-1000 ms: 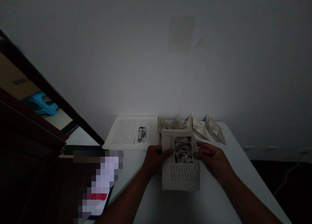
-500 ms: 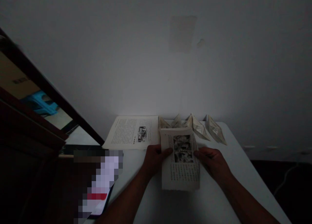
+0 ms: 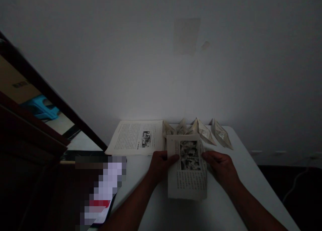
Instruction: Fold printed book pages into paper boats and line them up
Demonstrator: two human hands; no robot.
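A printed sheet of paper (image 3: 187, 184) with a dark picture and lines of text is held up over the table. My left hand (image 3: 161, 165) grips its left edge, thumb on the front and fingers behind. At the right edge, my right hand (image 3: 218, 162) pinches the paper between thumb and curled fingers. Whether the sheet is folded double, I cannot tell. Just beyond it stand several folded paper boats (image 3: 206, 133) in a row along the wall, some partly hidden by the sheet.
Printed pages (image 3: 130, 135) lie flat at the table's back left. A phone (image 3: 108, 190), its screen blurred out, rests at the left edge of the white table (image 3: 226, 207). The wall (image 3: 141, 73) rises behind. A dark-framed mirror (image 3: 57, 93) leans at left, showing a blue stool.
The sheet has dropped slightly lower in view, still in both hands. My right thumb has shifted a little toward the sheet's right edge. The boats and pages stay in place.
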